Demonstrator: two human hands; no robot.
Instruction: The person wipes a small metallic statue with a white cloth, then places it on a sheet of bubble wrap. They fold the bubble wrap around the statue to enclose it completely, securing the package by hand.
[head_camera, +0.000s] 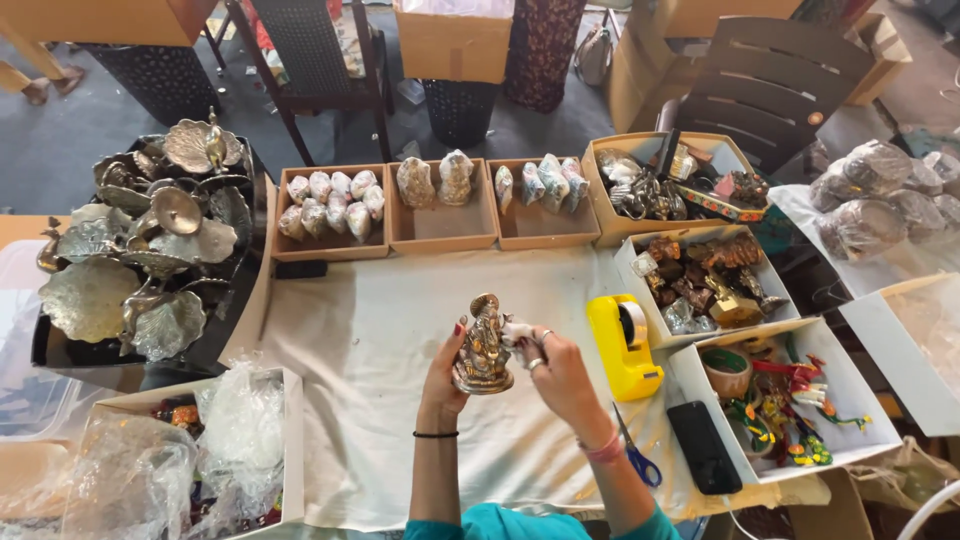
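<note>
The left hand (443, 372) grips a small brass statue (482, 347) upright above the cloth-covered counter (360, 330). The right hand (556, 372) pinches a white scrap (517, 331) against the statue's right side. Just right lie a yellow tape dispenser (624, 346), scissors (637, 456) and a black phone (704, 447). Far boxes (443, 228) hold wrapped figures.

A table draped in a creased white cloth (380, 340) is being occupied by shallow brown cardboard trays (440, 232) along its far edge — beside them, white open boxes (850, 400) — while a yellow tape dispenser (623, 345), blue-handled scissors (637, 455) and a black phone (704, 446) are being kept on the cloth.
</note>
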